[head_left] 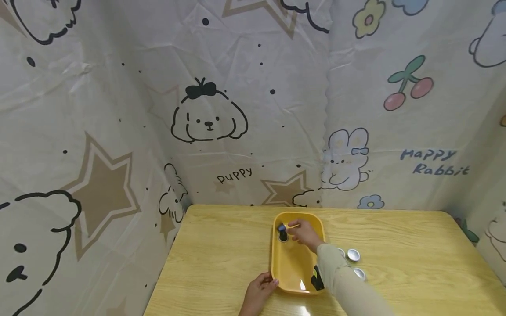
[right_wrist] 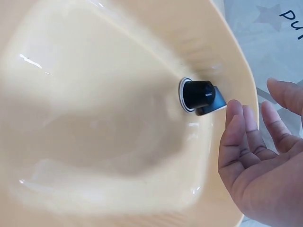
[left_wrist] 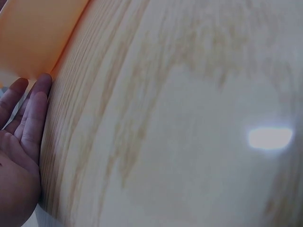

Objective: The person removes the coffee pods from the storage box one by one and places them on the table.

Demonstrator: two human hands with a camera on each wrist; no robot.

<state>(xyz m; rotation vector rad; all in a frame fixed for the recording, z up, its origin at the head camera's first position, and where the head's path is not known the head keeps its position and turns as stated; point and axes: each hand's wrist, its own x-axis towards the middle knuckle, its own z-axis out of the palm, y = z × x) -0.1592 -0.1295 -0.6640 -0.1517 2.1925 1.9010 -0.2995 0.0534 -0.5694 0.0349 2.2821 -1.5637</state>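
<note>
A black coffee capsule (right_wrist: pixel 198 93) and a dark blue coffee capsule (right_wrist: pixel 214 102) lie touching each other at the far left end of the yellow tray (head_left: pixel 294 267). My right hand (head_left: pixel 303 233) is over that end, fingers loosely extended and spread. In the right wrist view its fingertips are beside the blue capsule, and nothing sits between thumb and fingers. At the tray's near left corner, my left hand (head_left: pixel 258 292) touches the outer wall. The left wrist view has its fingers fairly straight against the orange-looking side.
Right of the tray, several capsules with silvery lids (head_left: pixel 353 255) lie on the wooden table (head_left: pixel 415 263), one partly hidden by the right sleeve (head_left: pixel 336 267). A printed cloth (head_left: pixel 253 109) hangs behind and beside the table.
</note>
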